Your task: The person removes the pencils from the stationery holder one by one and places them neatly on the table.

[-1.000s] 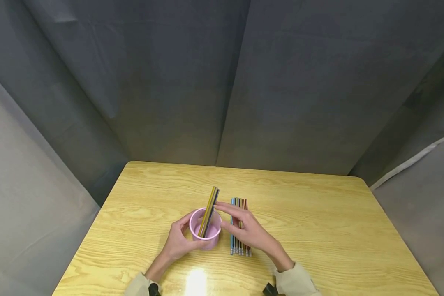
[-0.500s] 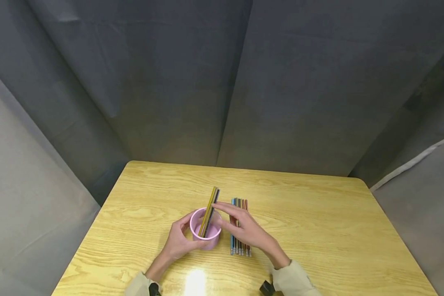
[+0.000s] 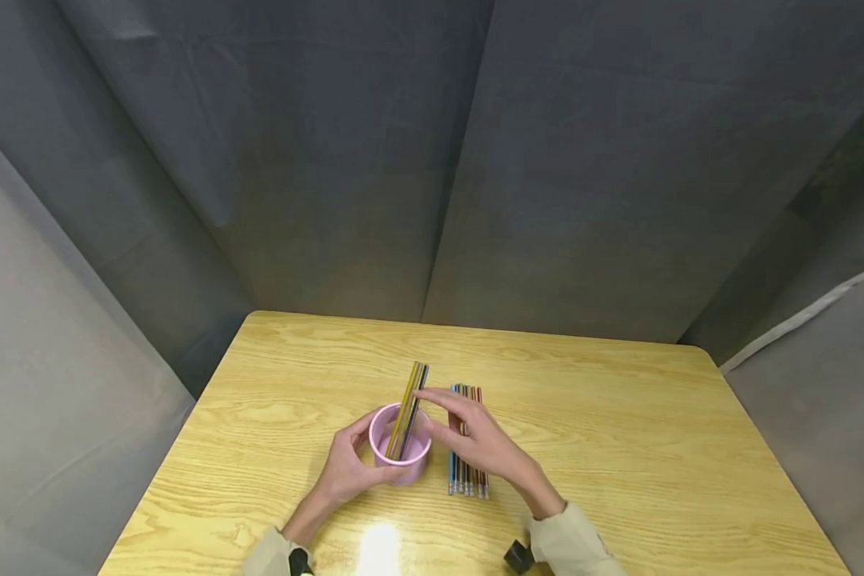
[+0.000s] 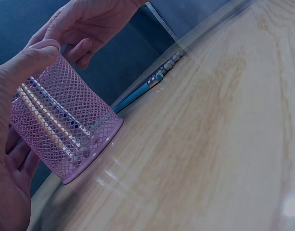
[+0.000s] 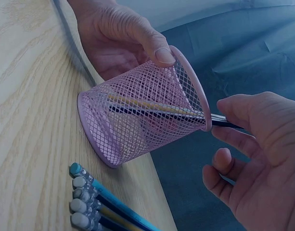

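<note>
Centrally on the table (image 3: 619,416), 1 pink mesh cup (image 3: 400,446) stands upright, well clear of all 4 table edges. Open wood lies to the left, to the right and toward the far edge; the near edge is closest to the cup.

The left hand (image 3: 346,468) holds the cup, thumb curled over the rim and fingers wrapped round the mesh wall. Its grip is closed on the cup.

Pencils (image 3: 407,408) stand tilted inside the cup, tops leaning away over the far rim. At least 3 show in the head view; the exact count cannot be told.

The right hand (image 3: 478,444) is at the top part of these pencils. In the right wrist view 1 fingertip (image 5: 229,108) meets the dark pencil end just outside the rim, the other fingers loosely bent. Whether this grip pinches the pencil cannot be told.

Just right of the cup, a row of pencils (image 3: 466,480) lies flat, side by side, parallel, partly under the right hand. 5 eraser ends (image 5: 82,202) show in the right wrist view; more may be out of frame.
</note>
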{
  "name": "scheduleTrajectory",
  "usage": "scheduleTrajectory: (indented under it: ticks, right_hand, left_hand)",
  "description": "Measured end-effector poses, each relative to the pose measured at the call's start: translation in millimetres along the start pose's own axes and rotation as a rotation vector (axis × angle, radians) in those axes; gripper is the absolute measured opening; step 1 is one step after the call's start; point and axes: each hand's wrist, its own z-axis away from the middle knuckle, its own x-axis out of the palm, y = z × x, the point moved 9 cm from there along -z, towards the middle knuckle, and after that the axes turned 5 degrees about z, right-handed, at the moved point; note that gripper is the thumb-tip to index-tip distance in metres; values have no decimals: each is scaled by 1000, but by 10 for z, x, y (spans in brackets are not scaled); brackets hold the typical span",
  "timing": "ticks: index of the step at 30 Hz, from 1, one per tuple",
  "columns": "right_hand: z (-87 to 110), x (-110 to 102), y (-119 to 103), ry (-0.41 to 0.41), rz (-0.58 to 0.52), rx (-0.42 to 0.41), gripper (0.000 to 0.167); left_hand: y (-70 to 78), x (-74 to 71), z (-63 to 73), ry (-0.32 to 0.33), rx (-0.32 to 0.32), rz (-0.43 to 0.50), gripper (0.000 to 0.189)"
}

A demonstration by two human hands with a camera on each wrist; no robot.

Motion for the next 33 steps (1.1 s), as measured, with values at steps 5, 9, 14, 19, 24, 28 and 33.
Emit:
scheduleTrajectory:
  ticks: [5,9,14,19,24,28,33]
  right_hand:
    - [-30,-44,-7,28,-4,-21,49]
    - [-48,-105,-25,61,0,-41,48]
    - [-70,-197,-42,91,11,-35,48]
    - [-87,-277,-73,132,-29,-47,44]
    - [-82,-318,-68,171,-74,-37,43]
    - [-106,-334,-77,197,-96,-36,46]
    - [-115,-413,-116,252,-149,-62,48]
  left_hand:
    - [8,6,-1,-1,-1,-5,84]
    - [9,7,1,3,-4,-6,84]
    - [15,12,-8,1,0,-11,85]
    - [21,13,-8,0,-10,-14,86]
    - [16,-4,27,4,-29,-31,86]
    - [45,-35,39,2,-4,-32,86]
    - [68,-31,55,5,17,-20,85]
